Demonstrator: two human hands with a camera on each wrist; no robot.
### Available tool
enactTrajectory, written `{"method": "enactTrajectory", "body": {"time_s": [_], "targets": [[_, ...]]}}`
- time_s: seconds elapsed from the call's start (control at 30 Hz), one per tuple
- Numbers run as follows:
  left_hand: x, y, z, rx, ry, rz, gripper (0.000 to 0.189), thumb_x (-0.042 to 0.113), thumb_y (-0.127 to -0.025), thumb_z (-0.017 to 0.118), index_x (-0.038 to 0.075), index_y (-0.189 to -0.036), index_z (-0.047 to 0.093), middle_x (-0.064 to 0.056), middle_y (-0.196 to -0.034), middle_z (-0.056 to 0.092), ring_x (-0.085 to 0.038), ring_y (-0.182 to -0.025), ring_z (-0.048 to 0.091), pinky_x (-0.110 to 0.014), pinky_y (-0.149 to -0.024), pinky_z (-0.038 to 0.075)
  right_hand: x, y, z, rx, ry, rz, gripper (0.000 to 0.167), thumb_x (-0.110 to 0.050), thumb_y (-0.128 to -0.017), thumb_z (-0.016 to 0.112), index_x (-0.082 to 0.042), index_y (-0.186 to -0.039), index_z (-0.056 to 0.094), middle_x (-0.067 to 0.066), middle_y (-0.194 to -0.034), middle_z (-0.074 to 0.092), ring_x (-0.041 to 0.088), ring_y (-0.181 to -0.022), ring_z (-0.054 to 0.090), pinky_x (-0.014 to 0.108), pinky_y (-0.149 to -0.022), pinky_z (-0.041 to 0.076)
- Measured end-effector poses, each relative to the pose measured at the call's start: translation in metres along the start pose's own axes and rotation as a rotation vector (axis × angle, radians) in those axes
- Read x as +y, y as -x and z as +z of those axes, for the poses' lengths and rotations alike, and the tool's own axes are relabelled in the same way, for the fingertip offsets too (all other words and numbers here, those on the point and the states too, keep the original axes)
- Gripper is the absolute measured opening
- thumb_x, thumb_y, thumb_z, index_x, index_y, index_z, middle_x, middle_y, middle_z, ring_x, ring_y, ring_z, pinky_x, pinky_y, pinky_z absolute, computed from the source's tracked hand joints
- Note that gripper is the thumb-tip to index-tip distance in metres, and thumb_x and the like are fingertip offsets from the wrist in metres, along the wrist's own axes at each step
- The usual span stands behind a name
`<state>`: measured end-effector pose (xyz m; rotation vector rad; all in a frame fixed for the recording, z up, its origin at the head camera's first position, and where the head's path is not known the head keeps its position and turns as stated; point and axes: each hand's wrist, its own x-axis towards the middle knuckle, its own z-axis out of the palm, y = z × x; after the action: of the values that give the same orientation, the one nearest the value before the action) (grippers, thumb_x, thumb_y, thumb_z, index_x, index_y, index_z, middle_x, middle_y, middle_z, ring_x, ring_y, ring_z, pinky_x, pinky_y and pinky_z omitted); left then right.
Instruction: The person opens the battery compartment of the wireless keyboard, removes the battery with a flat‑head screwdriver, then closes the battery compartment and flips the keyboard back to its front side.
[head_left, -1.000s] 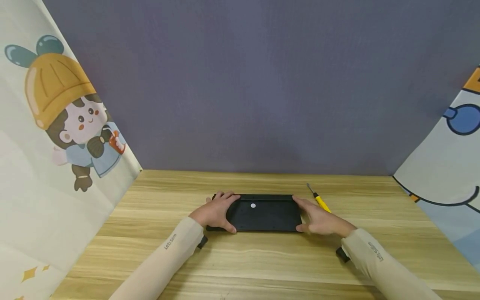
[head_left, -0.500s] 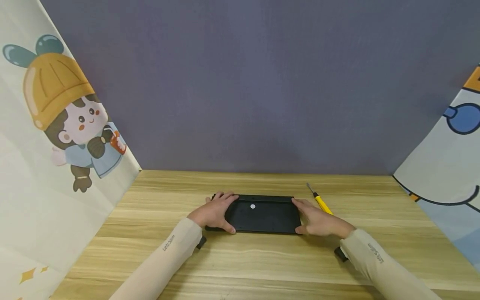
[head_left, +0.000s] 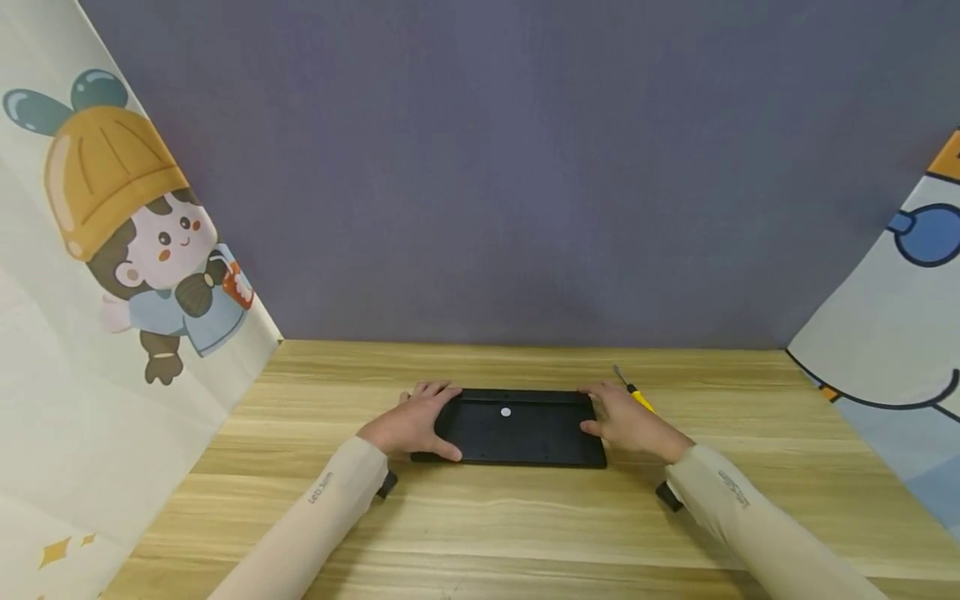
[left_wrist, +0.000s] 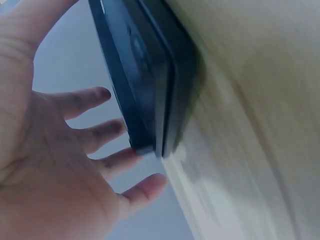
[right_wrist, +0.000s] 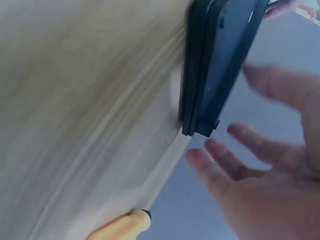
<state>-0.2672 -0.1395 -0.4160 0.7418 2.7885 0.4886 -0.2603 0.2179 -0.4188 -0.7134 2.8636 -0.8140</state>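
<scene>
A flat black rectangular case (head_left: 525,435), with a raised bar along its far edge and a small white round sticker (head_left: 506,412), lies on the wooden table. My left hand (head_left: 415,427) spreads over its left end, thumb near the front edge. In the left wrist view the fingers of this hand (left_wrist: 55,150) are parted and loosely bent beside the case (left_wrist: 145,85). At the right end is my right hand (head_left: 628,422), thumb over the case in the head view. The right wrist view shows that hand (right_wrist: 270,170) with fingers spread, just off the case's end (right_wrist: 212,75).
A yellow-handled screwdriver (head_left: 642,400) lies behind my right hand, its tip pointing away. Beyond the table (head_left: 480,533) stands a grey-purple panel (head_left: 480,183). Sheets with cartoon prints flank both sides.
My left hand has slid slightly left. The right hand has lifted from the case's front right corner and moved back, now covering part of the screwdriver handle. The case stays nearly in place.
</scene>
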Motion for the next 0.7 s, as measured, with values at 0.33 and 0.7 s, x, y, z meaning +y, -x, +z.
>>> {"method": "enactTrajectory", "body": {"time_s": [0.33, 0.7], "targets": [[-0.015, 0.012, -0.006, 0.008, 0.031, -0.048, 0.100, 0.050, -0.070, 0.080, 0.015, -0.149, 0.030, -0.009, -0.151, 0.025, -0.035, -0.138, 0.017, -0.061, -0.106, 0.013, -0.002, -0.027, -0.001, 0.120, -0.027, -0.093, 0.034, -0.003, -0.086, 0.069, 0.001, -0.118, 0.060, 0.015, -0.112, 0.057, 0.034, -0.098, 0.057, 0.046, -0.081, 0.048], [-0.017, 0.011, -0.003, 0.012, 0.063, -0.083, 0.102, 0.051, -0.067, 0.081, 0.018, -0.149, 0.030, -0.009, -0.152, 0.024, -0.035, -0.139, 0.017, -0.057, -0.106, 0.020, 0.002, -0.045, 0.005, 0.041, -0.041, -0.043, 0.021, -0.002, -0.086, 0.068, -0.003, -0.107, 0.065, 0.005, -0.099, 0.061, 0.018, -0.085, 0.057, 0.038, -0.075, 0.048]]}}
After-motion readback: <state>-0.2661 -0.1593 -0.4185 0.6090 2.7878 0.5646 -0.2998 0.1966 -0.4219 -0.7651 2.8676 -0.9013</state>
